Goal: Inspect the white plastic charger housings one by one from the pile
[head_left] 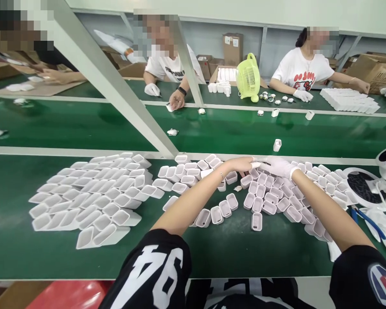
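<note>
Both my arms reach to the far side of the green table, where my hands meet over white plastic cups. My left hand [242, 164], bare with white tips on its fingers, is closed, its fingertips against those of the other hand. My right hand [276, 166], in a white glove, points its fingers left and presses them together there. Whatever lies between the fingers is hidden. Below the hands, rounded rectangular cups [269, 207] stand open side up in a loose cluster. A short row of similar cups [216, 214] lies under my left forearm. A small white scrap [238, 188] rests between them.
A large block of white cups [96, 189] covers the left. Blue-handled pliers [369, 221], white gloves [384, 231] and a white fan [363, 189] lie at right. Beyond a rail runs a green belt [218, 137] with a cup [277, 145]. A slanted post [116, 81] crosses left; co-workers sit opposite.
</note>
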A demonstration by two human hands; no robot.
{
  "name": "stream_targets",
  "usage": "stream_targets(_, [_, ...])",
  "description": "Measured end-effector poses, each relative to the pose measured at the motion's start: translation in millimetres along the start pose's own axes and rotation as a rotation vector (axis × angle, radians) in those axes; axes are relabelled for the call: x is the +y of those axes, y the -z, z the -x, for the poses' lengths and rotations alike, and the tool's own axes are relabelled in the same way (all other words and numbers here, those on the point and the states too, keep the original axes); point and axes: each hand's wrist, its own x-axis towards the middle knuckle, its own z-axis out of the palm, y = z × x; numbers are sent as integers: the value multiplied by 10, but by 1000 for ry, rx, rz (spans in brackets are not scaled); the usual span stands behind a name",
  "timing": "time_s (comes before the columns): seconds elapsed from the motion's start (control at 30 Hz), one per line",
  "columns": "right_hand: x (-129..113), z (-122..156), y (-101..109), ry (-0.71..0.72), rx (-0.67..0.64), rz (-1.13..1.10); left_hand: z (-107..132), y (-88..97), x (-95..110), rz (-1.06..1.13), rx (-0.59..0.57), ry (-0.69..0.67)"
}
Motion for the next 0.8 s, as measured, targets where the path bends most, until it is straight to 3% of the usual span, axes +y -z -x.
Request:
stream_targets(0.13, [-77, 66, -95, 59, 10, -7, 149, -110, 23, -83, 23, -37])
stream_targets(0.37, [-218, 228, -121, 86, -62, -36, 674, -130, 11, -486, 295, -82])
stream_targets(0.47, [-277, 285, -102, 77, -84, -36, 816, -157, -19, -640, 293, -76])
stream_targets(0.67, [-326, 246, -63, -61, 33, 11, 698, -266, -78, -891, 206, -85])
stream_targets(0.8, [-412, 177, -114, -19, 95, 23, 574, -344, -109, -969, 144, -114])
